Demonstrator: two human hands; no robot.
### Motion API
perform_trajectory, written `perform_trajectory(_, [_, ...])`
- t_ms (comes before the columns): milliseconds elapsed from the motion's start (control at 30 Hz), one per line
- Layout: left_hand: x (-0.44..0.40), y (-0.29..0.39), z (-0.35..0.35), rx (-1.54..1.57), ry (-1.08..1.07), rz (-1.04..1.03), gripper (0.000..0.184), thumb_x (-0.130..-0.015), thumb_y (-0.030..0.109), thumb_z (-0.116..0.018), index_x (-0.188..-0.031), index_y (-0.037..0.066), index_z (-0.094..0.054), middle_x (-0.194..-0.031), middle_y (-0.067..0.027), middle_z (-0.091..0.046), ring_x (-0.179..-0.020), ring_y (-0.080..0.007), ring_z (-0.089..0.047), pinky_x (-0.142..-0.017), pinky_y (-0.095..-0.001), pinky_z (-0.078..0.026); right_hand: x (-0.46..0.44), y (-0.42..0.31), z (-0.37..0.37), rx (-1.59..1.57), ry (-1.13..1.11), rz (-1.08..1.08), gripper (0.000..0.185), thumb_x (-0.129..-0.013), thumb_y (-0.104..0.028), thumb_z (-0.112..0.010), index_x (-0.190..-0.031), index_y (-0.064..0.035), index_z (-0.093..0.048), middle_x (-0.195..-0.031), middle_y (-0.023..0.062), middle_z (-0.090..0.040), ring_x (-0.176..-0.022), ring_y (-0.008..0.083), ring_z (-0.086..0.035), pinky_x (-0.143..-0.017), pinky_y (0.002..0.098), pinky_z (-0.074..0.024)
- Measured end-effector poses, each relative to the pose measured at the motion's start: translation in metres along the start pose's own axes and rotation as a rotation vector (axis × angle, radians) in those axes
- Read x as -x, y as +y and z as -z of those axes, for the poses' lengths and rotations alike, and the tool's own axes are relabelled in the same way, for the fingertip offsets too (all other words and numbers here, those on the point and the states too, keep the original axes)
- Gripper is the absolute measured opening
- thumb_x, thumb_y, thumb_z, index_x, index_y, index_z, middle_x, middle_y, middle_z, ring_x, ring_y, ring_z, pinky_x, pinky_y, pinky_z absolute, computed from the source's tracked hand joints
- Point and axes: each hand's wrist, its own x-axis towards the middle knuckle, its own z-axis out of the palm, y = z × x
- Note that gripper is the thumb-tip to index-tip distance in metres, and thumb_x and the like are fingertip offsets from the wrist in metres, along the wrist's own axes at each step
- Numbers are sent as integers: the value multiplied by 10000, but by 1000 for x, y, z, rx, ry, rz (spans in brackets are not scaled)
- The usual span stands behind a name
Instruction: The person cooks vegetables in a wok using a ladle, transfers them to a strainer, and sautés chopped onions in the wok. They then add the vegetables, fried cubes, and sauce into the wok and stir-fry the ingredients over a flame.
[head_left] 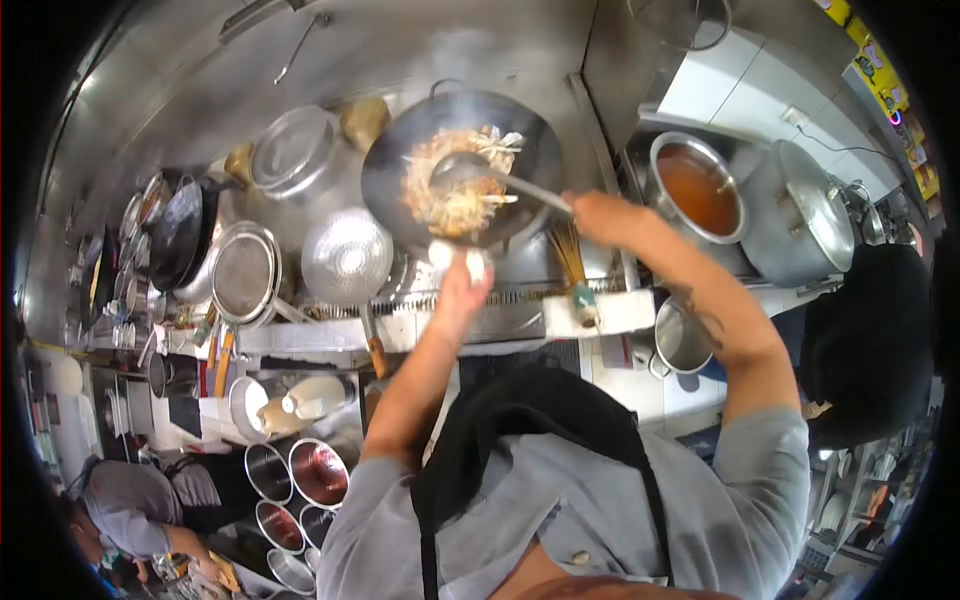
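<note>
A dark wok (535, 130) sits on the stove, with steaming noodle-like food (450, 212) in it. My left hand (462, 288) is closed on a folded white cloth (440, 254) at the wok's near edge. The part of the wok under the cloth is hidden. With my right hand (606, 218) I grip the end of a long-handled metal ladle (462, 172). Its bowl rests over the food, and the handle slants down to the right across the wok's rim.
A perforated strainer (348, 256) and a round mesh sieve (246, 272) lie left of the wok. A bamboo brush (570, 262) stands at its right. Farther right are a pot of orange-brown liquid (697, 192) and a large lidded pot (800, 215). One person (145, 495) works at lower left; dark clothing (865, 340) shows at right.
</note>
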Motion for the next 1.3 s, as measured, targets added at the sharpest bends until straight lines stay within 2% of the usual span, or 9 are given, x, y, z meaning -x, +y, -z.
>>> perform_trajectory(133, [90,-23,-23,-32,122,138,183,-982,329,-481,-1045,174,-555,-898,-30,-630,-693,-136,-575,-479,-272,-450,24,2,22,-21,-33,122,439,-875,-124,-489,-1308,-53,-482,-1007,239,-649,-939,372,-642,-851,480,-493])
perform_trajectory(300, [-4,27,-17,93,60,64,142,-967,243,-516,-989,107,-549,-826,-49,-626,-689,-176,-593,-520,-297,-485,-9,8,-3,17,1,47,377,-883,-130,-521,-1240,-11,-504,-929,226,-654,-862,397,-643,-767,489,-509])
perform_trajectory(433, [58,-32,39,41,1,209,189,-970,302,-504,-972,126,-575,-788,-28,-630,-653,-152,-598,-480,-277,-491,19,-13,8,93,92,36,316,-909,-88,-424,-1203,-12,-509,-935,238,-652,-868,393,-652,-773,487,-516])
perform_trajectory(567, [61,7,-30,-23,113,76,194,-968,284,-496,-996,107,-569,-803,-40,-608,-666,-173,-577,-485,-262,-471,36,-8,16,7,-44,78,324,-907,-91,-430,-1215,-23,-503,-942,249,-647,-875,403,-647,-779,496,-512])
perform_trajectory(700, [3,11,12,-81,60,-4,197,-966,249,-499,-1046,78,-557,-877,-64,-616,-684,-177,-572,-492,-259,-470,-2,2,-20,99,147,72,290,-902,-68,-434,-1170,12,-508,-867,236,-653,-837,408,-652,-737,489,-522])
perform_trajectory(833, [80,-37,42,-113,130,166,218,-959,302,-491,-1053,121,-566,-828,-46,-626,-638,-186,-583,-482,-265,-487,26,-12,-8,208,318,130,407,-857,-31,-477,-1257,46,-484,-770,226,-638,-735,381,-653,-627,463,-529])
perform_trajectory(933, [59,-5,25,26,-20,135,199,-973,299,-475,-964,124,-569,-786,-50,-629,-654,-184,-599,-496,-277,-494,49,-16,3,167,218,151,431,-864,-65,-508,-1279,43,-476,-779,235,-632,-743,380,-644,-676,465,-521])
perform_trajectory(1133, [57,44,-63,2,200,115,114,-945,182,-498,-973,82,-546,-872,-87,-600,-740,-218,-570,-508,-289,-465,104,-9,30,-86,-94,227,484,-886,-149,-571,-1339,-21,-460,-871,243,-652,-832,370,-654,-782,484,-500])
perform_trajectory(1300, [20,37,-18,2,16,42,168,-959,224,-483,-954,72,-555,-833,-89,-610,-731,-213,-588,-510,-291,-475,42,6,-15,-47,59,128,440,-874,-101,-546,-1291,21,-476,-819,228,-651,-777,372,-653,-703,469,-518])
